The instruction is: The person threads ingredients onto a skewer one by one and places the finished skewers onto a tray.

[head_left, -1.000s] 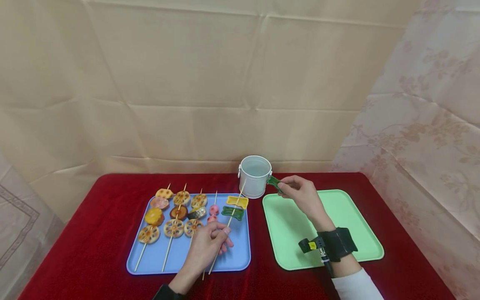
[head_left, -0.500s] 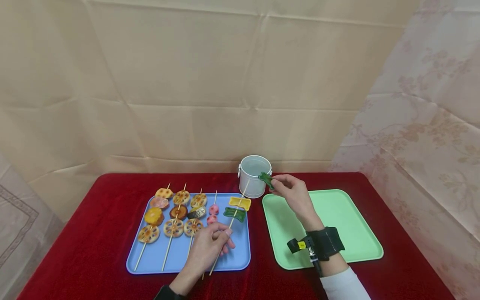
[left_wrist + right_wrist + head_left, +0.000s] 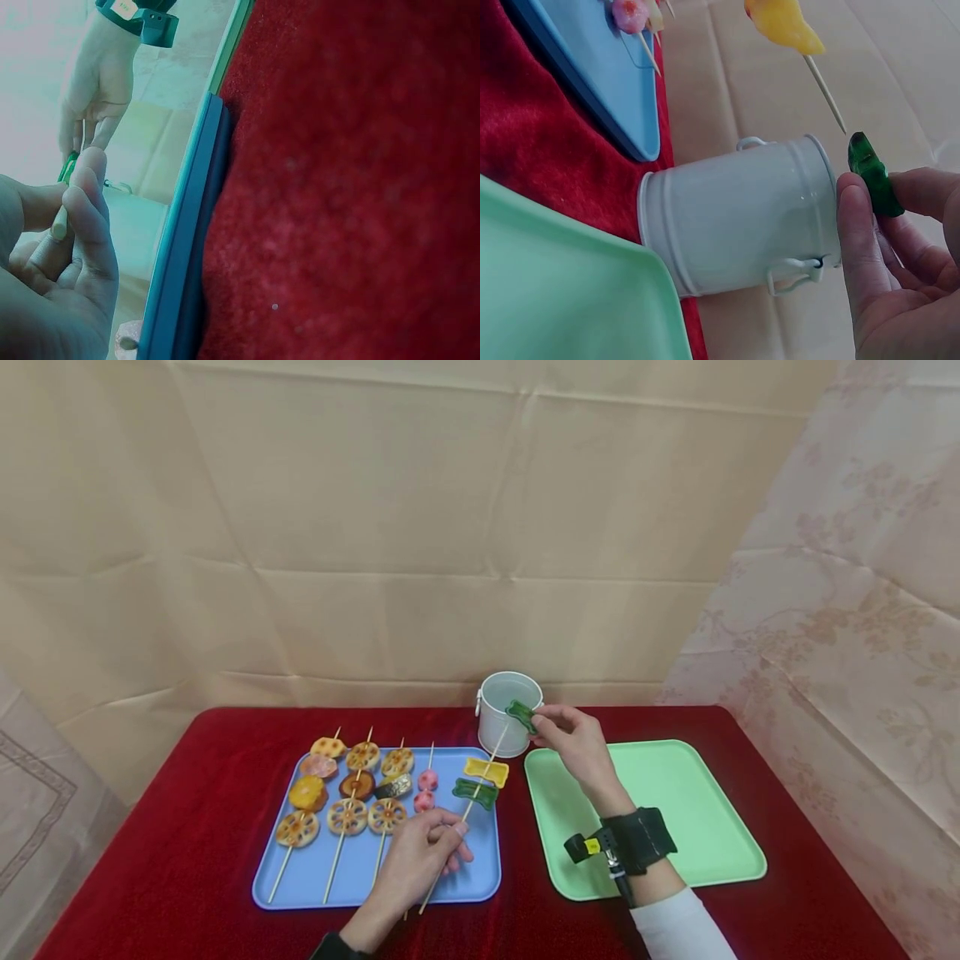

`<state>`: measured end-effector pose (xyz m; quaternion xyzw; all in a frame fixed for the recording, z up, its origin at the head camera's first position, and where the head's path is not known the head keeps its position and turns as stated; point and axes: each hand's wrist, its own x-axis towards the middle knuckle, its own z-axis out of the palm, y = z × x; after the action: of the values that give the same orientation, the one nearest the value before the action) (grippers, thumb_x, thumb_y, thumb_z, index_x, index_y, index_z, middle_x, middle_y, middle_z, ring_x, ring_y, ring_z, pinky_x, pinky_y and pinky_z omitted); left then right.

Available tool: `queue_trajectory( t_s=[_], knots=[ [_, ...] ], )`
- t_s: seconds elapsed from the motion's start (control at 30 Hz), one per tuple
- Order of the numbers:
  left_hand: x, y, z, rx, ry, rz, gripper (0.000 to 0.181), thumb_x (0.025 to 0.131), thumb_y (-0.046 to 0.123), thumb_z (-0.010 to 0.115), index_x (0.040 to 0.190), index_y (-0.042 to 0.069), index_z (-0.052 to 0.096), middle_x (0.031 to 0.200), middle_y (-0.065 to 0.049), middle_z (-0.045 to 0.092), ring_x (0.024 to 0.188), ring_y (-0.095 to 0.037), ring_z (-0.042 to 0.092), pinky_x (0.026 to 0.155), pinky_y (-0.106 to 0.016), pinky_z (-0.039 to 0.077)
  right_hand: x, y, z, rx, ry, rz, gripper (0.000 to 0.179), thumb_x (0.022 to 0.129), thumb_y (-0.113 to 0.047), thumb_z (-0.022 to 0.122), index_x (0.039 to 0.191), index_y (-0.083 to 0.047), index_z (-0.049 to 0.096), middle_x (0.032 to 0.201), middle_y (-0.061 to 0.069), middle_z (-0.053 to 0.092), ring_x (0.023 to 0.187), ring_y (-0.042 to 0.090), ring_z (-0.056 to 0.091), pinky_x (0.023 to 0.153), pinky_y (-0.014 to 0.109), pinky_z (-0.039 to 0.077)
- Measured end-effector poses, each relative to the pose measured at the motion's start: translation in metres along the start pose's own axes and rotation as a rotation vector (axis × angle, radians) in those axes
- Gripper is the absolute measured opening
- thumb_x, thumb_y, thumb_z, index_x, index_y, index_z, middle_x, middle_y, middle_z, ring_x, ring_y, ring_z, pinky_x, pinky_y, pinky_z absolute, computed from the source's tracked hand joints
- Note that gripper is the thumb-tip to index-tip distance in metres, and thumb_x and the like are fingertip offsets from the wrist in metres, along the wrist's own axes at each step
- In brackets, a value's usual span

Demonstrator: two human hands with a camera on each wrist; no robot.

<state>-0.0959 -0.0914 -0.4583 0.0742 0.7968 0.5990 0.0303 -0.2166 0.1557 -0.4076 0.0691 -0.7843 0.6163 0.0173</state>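
My left hand (image 3: 420, 852) pinches a bamboo skewer (image 3: 469, 812) near its lower part, above the blue tray. The skewer slants up to the right, with a green bow-shaped piece (image 3: 475, 793) and a yellow one (image 3: 486, 772) threaded on it. Between thumb and fingers, my right hand (image 3: 579, 750) pinches a second green bow-shaped piece (image 3: 874, 176). In the right wrist view this piece is just off the skewer's bare tip, a small gap apart. The skewer's butt end shows between my left fingers (image 3: 90, 217) in the left wrist view.
The blue tray (image 3: 307, 893) carries several loaded skewers with lotus-root slices (image 3: 347, 817) and pink balls (image 3: 427, 779). A white bucket (image 3: 501, 727) stands behind, close to both hands. The light green tray (image 3: 693, 802) lies at right on the red cloth (image 3: 172, 827).
My right hand has moved left with the green piece, from beside the bucket to the skewer's tip. The skewer in my left hand has leaned slightly further right.
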Motion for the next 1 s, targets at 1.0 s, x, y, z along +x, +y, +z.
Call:
queue_trajectory(
  t_s=[1.0],
  knots=[
    [-0.0006,0.001,0.0016,0.029,-0.009,0.044,0.021,0.102,0.016,0.066,0.104,-0.004,0.07,0.068,0.001,0.072,0.053,-0.011,0.061,0.05,-0.023,0.047,-0.0044,0.0003,0.0084,-0.057,-0.085,-0.027,0.029,0.1,-0.022,0.071,0.121,-0.001,0.071,0.114,0.016,0.071,0.097,0.028,0.071,0.089,0.045,0.058]
  ],
)
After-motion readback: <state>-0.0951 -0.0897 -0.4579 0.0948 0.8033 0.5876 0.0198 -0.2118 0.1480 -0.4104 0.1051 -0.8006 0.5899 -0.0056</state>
